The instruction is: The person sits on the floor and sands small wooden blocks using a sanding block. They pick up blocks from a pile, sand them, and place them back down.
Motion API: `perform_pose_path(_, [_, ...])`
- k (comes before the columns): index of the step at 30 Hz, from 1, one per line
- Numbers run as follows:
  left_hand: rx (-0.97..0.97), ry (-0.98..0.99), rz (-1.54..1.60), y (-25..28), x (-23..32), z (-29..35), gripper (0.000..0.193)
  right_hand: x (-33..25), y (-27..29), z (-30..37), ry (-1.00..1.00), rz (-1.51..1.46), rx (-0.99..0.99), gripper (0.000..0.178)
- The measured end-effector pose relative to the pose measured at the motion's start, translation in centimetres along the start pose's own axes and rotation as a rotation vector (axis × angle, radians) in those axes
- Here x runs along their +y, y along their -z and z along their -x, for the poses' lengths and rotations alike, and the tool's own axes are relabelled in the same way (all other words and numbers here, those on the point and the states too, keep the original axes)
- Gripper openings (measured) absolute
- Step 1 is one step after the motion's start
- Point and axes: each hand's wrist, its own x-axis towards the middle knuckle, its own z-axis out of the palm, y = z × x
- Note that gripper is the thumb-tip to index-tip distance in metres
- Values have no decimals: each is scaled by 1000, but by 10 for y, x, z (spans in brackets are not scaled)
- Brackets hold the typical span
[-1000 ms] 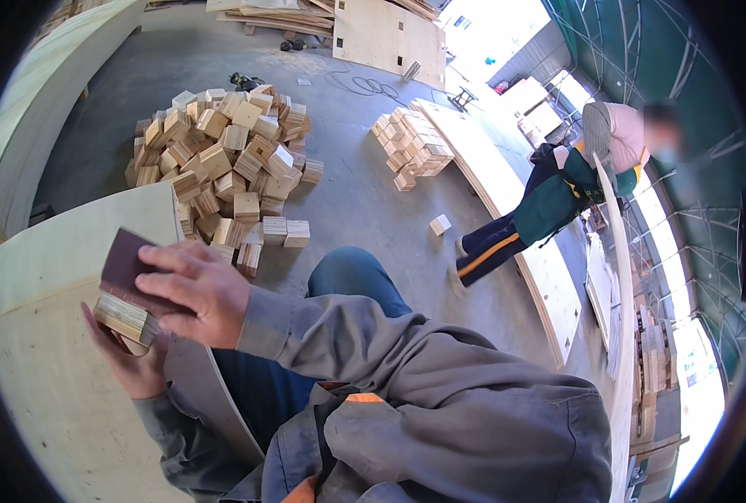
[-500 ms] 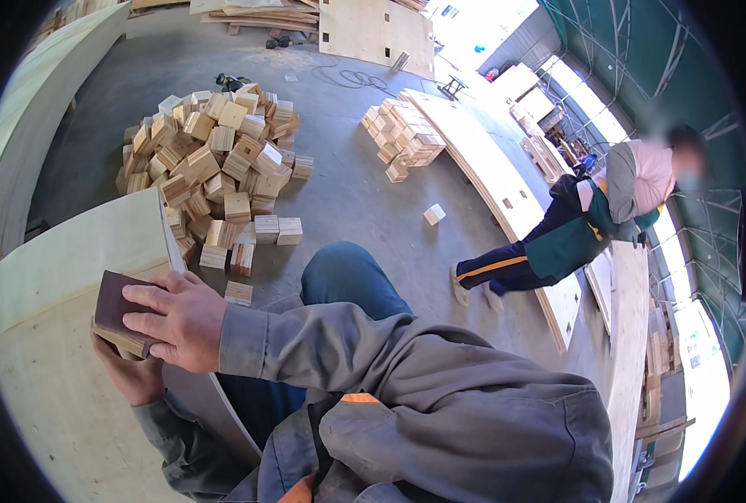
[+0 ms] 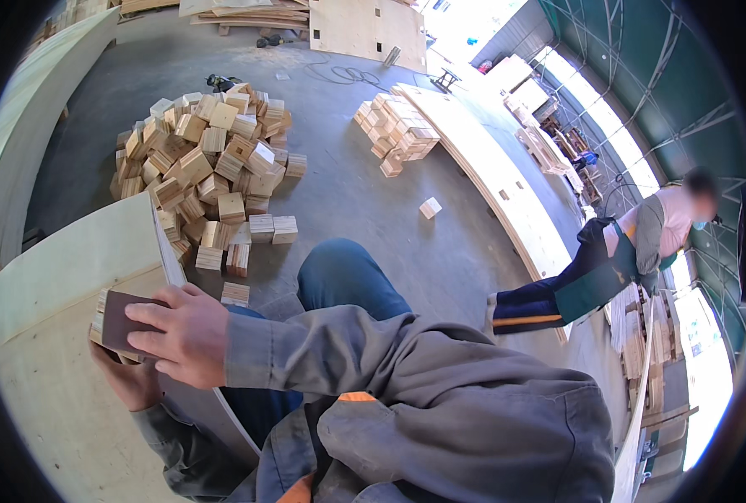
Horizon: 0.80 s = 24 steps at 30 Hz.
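My left hand (image 3: 129, 379) curls under a pale layered wooden block (image 3: 98, 318) at the lower left and grips it. On top of the block lies a flat dark brown piece that looks like sandpaper (image 3: 124, 317). My right hand (image 3: 187, 331) presses this brown piece against the block, its fingers stretched over the surface and the thumb side partly hidden. Both hands are over a pale plywood panel (image 3: 62, 390). The left fingertips are out of sight behind the block.
A large heap of wooden blocks (image 3: 213, 159) lies on the floor ahead, with a neater stack (image 3: 394, 134) farther right. One single block (image 3: 429, 208) sits apart. Long plywood sheets (image 3: 507, 197) stretch along the right, where another person (image 3: 599, 260) stands bent forward.
The sandpaper-like piece has slid rightward across the block with my right hand, baring the block's left end. The other person has moved farther right. My view has shifted slightly.
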Motion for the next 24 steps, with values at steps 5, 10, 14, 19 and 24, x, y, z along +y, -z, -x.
perform_pose_path(5, [-3,31,18,4,-13,0,114,15,-25,-53,-51,64,-20,34])
perform_pose_path(10, [-9,-30,-183,13,-28,-6,114,18,-33,-76,-105,196,-111,36])
perform_pose_path(14, [-4,-69,24,2,-27,-4,112,5,-22,-36,-41,173,2,41])
perform_pose_path(19, [-42,-67,0,17,-29,-7,100,-15,-5,14,40,67,32,50])
perform_pose_path(24, [-132,432,1139,8,-19,-9,80,-7,-17,-4,27,138,36,42])
